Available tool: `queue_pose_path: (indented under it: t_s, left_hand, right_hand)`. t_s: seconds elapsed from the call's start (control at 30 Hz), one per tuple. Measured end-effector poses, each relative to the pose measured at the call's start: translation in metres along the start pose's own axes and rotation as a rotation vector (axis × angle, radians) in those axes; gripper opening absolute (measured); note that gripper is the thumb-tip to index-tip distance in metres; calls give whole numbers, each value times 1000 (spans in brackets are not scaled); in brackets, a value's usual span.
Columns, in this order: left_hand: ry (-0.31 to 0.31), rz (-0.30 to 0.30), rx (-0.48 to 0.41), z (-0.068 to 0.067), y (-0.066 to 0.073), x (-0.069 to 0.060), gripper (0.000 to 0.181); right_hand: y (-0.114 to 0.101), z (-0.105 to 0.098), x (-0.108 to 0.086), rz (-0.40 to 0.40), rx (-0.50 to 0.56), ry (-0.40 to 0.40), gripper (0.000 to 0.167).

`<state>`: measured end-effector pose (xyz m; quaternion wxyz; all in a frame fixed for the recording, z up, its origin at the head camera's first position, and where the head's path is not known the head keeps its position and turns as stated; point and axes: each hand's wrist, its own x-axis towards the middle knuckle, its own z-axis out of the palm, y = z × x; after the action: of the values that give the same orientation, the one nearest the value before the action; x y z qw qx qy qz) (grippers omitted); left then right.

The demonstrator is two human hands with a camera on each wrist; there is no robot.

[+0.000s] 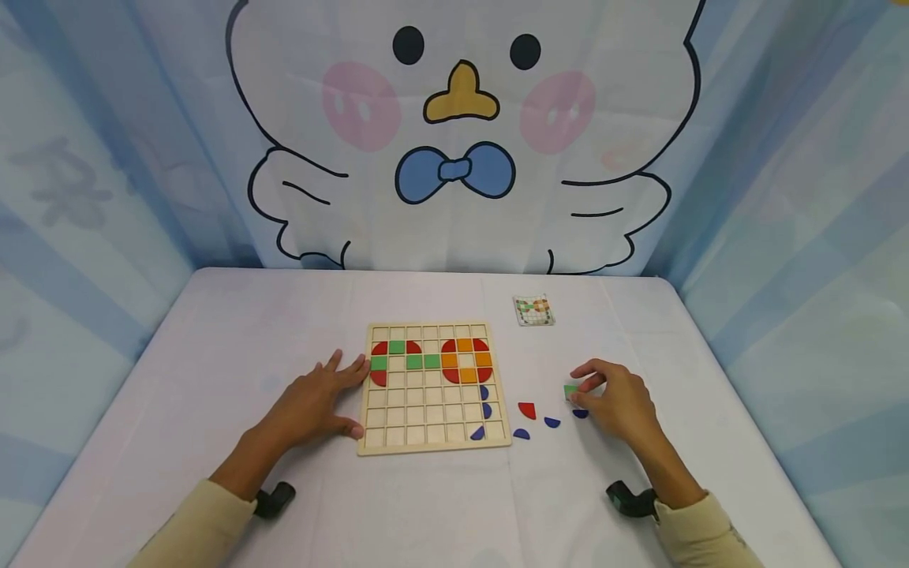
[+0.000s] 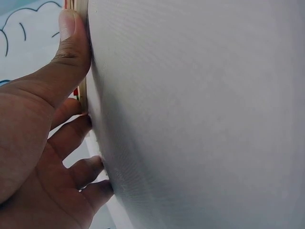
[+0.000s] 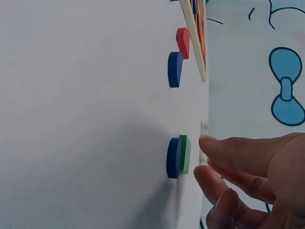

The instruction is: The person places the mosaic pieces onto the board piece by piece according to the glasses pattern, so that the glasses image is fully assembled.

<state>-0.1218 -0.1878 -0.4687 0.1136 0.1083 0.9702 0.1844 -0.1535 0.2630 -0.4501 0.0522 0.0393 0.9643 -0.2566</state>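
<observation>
A wooden grid board (image 1: pixel 424 416) lies mid-table, with red, green, orange and blue pieces in several of its cells. My left hand (image 1: pixel 312 406) spreads along its left edge, thumb and fingertips touching the rim. My right hand (image 1: pixel 621 401) hovers over a green square (image 1: pixel 570 391) to the right of the board. In the right wrist view, a gap shows between the thumb and fingers and the green square (image 3: pixel 185 153). A blue half-circle (image 3: pixel 173 158) lies close beside that square.
Between board and right hand lie a red quarter-circle (image 1: pixel 527 410) and blue half-circles (image 1: pixel 551 423). Behind them, near the board's far right corner, is a small pattern card (image 1: pixel 534 312). A curtain with a printed cartoon figure (image 1: pixel 454 229) hangs behind the table.
</observation>
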Motion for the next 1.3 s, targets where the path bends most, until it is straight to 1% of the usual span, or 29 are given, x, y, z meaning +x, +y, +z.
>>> queue_pose_path:
  t_s: [0.17, 0.23, 0.47, 0.8, 1.07, 1.3]
  left_hand:
    - [0, -2, -5, 0, -1, 0, 113]
    - [2, -1, -5, 0, -1, 0, 113]
    - [2, -1, -6, 0, -2, -1, 113]
    - [-4, 2, -7, 1, -2, 1, 113]
    - [-2, -1, 0, 1, -1, 0, 113]
    - [-1, -3, -3, 1, -1, 0, 113]
  right_hand:
    - [7, 1, 3, 3, -33, -28, 33]
    - [8, 3, 4, 3, -41, -35, 31]
    - [-2, 9, 6, -21, -47, -33, 26]
    - [-27, 21, 7, -87, 17, -10, 17]
    - [-53, 31, 7, -128, 62, -34, 15]
    - [-76, 41, 6, -155, 96, -68, 17]
